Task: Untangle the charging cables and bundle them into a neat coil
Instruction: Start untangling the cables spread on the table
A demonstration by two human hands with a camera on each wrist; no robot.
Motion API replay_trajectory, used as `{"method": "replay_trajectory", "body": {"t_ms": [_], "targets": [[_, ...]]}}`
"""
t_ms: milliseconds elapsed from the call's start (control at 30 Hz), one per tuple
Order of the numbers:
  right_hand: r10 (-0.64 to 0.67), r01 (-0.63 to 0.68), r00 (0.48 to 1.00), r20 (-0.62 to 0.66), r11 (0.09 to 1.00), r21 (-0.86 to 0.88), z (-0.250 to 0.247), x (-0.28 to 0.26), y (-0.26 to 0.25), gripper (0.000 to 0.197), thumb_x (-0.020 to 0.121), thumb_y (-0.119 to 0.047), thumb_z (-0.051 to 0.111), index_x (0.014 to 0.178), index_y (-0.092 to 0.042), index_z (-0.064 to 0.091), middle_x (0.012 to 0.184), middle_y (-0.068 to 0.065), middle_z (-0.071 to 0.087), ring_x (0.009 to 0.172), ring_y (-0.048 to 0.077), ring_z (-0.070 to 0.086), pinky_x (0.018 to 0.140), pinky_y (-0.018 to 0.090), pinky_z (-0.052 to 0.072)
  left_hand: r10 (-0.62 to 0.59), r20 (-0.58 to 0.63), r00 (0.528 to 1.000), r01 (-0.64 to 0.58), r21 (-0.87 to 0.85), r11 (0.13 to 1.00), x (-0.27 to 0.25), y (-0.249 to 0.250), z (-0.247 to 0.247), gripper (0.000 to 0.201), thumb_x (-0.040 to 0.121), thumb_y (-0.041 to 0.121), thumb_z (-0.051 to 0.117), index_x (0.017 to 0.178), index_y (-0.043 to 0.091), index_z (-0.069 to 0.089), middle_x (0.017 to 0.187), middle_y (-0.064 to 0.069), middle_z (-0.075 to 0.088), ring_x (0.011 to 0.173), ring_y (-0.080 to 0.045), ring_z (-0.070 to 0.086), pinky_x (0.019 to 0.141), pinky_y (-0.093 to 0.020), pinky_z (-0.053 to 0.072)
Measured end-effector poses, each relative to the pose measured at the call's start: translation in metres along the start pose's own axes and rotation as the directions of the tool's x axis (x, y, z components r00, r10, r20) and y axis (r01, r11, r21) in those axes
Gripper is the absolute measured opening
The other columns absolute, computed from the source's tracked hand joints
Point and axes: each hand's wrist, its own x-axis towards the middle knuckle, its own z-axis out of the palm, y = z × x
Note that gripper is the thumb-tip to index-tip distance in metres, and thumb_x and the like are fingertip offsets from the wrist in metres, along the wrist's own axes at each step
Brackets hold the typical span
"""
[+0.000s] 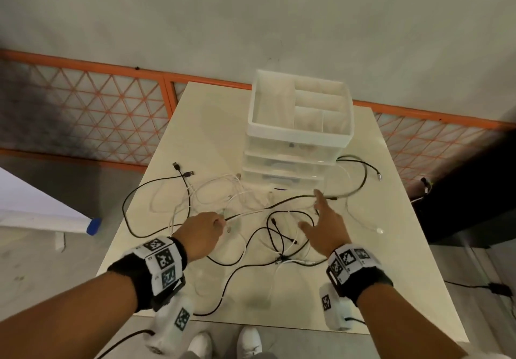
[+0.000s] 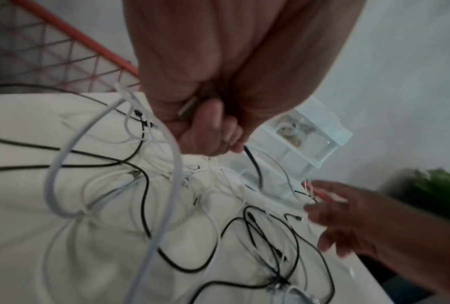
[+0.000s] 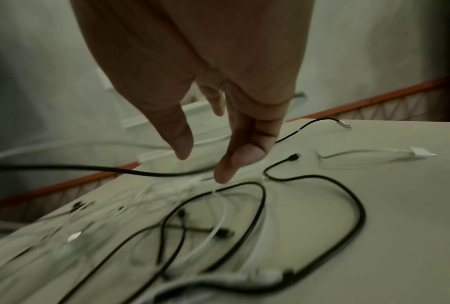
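Note:
Several black and white charging cables (image 1: pixel 245 219) lie tangled across the cream table (image 1: pixel 391 289). My left hand (image 1: pixel 206 229) is curled into a fist over the left part of the tangle; in the left wrist view its fingers (image 2: pixel 213 131) grip a black cable (image 2: pixel 255 164) that runs out toward the drawers, with a metal plug tucked in the fist. My right hand (image 1: pixel 324 219) hovers with straight fingers over a black cable (image 3: pixel 322 185) near the middle, holding nothing. In the right wrist view its fingertips (image 3: pixel 226 170) hang just above the cables.
A white plastic drawer unit (image 1: pixel 298 135) with an open divided tray on top stands at the table's far side. An orange lattice fence (image 1: pixel 97 107) runs behind the table. One black cable loop hangs over the left table edge (image 1: pixel 125 208). My shoes (image 1: pixel 248 342) show at the near edge.

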Motion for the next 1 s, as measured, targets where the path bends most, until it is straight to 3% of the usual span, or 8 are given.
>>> {"method": "replay_trajectory", "body": {"t_ms": [100,267,367,500,667,767,867,1000], "targets": [[-0.145,0.146,0.989,0.016,0.988,-0.041,0.028,-0.018,-0.011,0.061,0.089,-0.027,0.067,0.145,-0.028,0.043,0.129,-0.001,0.064,0.12,0.021,0.06,0.099,0.033,0.048,-0.001,-0.072,0.997,-0.005,-0.083,0.997,0.006,0.001,-0.005,0.036,0.102,0.038,0.04,0.096,0.007,0.059,0.083,-0.009,0.062,0.074,-0.031,0.057,0.059,-0.032,0.036],[-0.364,0.432,0.858,0.362,0.893,-0.125,0.08,-0.039,-0.03,0.03,0.088,-0.031,0.063,0.118,-0.031,0.065,0.117,-0.005,0.061,0.105,0.017,0.061,0.094,0.038,0.052,-0.01,-0.087,0.996,-0.032,-0.472,0.881,0.003,0.018,-0.015,0.038,0.099,0.034,0.051,0.068,0.013,0.039,0.054,0.0,0.039,0.036,-0.013,0.037,0.038,-0.02,0.023],[-0.292,0.433,0.855,0.428,0.857,-0.279,0.1,-0.039,-0.027,0.036,0.089,-0.025,0.059,0.125,-0.028,0.059,0.125,-0.001,0.053,0.11,0.025,0.06,0.085,0.033,0.048,0.076,-0.057,0.995,-0.094,-0.445,0.891,-0.003,0.024,-0.018,0.034,0.098,0.031,0.051,0.071,0.011,0.049,0.055,-0.001,0.053,0.048,-0.018,0.053,0.039,-0.024,0.034],[-0.283,0.438,0.879,0.384,0.799,-0.412,0.102,-0.036,-0.028,0.019,0.093,-0.028,0.052,0.106,-0.02,0.064,0.111,0.004,0.056,0.099,0.03,0.063,0.076,0.034,0.045,0.135,-0.009,0.991,-0.127,-0.413,0.902,-0.007,0.022,-0.019,0.032,0.1,0.029,0.05,0.083,0.003,0.06,0.068,-0.001,0.072,0.065,-0.018,0.067,0.062,-0.035,0.057],[-0.37,0.44,0.895,0.25,0.829,-0.346,0.074,-0.035,-0.047,0.023,0.091,-0.034,0.054,0.103,-0.018,0.064,0.111,-0.001,0.058,0.097,0.026,0.065,0.08,0.035,0.052,0.121,-0.013,0.993,-0.119,-0.313,0.942,-0.004,0.012,-0.015,0.035,0.1,0.034,0.046,0.097,0.003,0.062,0.085,0.0,0.078,0.086,-0.015,0.073,0.085,-0.037,0.054],[-0.493,0.519,0.827,0.27,0.855,-0.027,0.071,-0.043,-0.066,0.03,0.083,-0.044,0.067,0.107,-0.026,0.066,0.106,-0.01,0.066,0.094,0.013,0.064,0.085,0.034,0.053,0.145,-0.057,0.988,-0.151,-0.109,0.983,-0.002,0.009,-0.015,0.034,0.1,0.038,0.045,0.09,0.011,0.063,0.083,0.003,0.077,0.081,-0.016,0.068,0.078,-0.035,0.052],[-0.428,0.484,0.723,0.542,0.874,0.044,0.09,-0.06,-0.081,0.06,0.073,-0.067,0.072,0.122,-0.036,0.06,0.118,-0.014,0.066,0.109,0.01,0.062,0.095,0.034,0.049,0.177,-0.076,0.981,-0.178,-0.007,0.984,0.001,0.008,-0.018,0.035,0.1,0.039,0.046,0.088,0.011,0.063,0.084,0.003,0.076,0.064,-0.006,0.058,0.059,-0.026,0.041],[-0.46,0.513,0.705,0.54,0.856,0.059,0.118,-0.063,-0.072,0.028,0.088,-0.048,0.065,0.095,-0.022,0.073,0.101,-0.006,0.075,0.095,0.013,0.067,0.09,0.035,0.054,0.233,0.016,0.972,-0.233,0.114,0.966,-0.001,0.005,-0.028,0.032,0.101,0.041,0.044,0.081,0.022,0.059,0.087,0.009,0.076,0.051,0.003,0.054,0.054,-0.018,0.036]]}}
